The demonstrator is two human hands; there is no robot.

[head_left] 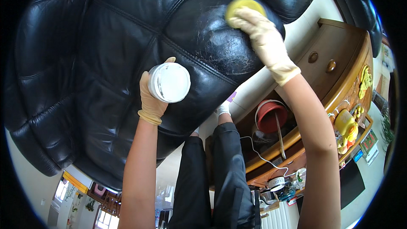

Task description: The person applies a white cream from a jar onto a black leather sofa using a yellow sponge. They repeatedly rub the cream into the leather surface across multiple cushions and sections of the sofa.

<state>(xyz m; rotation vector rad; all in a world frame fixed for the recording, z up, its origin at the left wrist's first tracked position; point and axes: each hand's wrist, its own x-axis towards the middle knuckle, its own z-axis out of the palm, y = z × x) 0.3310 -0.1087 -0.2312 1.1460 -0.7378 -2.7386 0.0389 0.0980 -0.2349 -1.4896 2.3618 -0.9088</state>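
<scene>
A black leather sofa (127, 38) fills the upper left and middle of the view. My right hand (262, 35), in a pale yellow rubber glove, presses a round yellow sponge (244, 4) on the seat's worn patch near its corner. The leather there is cracked, scuffed and shiny. My left hand (152, 101), gloved alike, grips a round jar (170, 82) above the sofa; its top side looks white, and whether that is a lid or the contents I cannot tell. The hand and sponge at the right are slightly blurred.
Right of the sofa stands a wooden cabinet (337, 44) with round knobs. A red bucket (270, 117) with a stick-like thing in it is near my legs. A yellow cloth (365, 81) and yellow toys (346, 127) lie on the cabinet top. A white cable (264, 159) runs below the bucket.
</scene>
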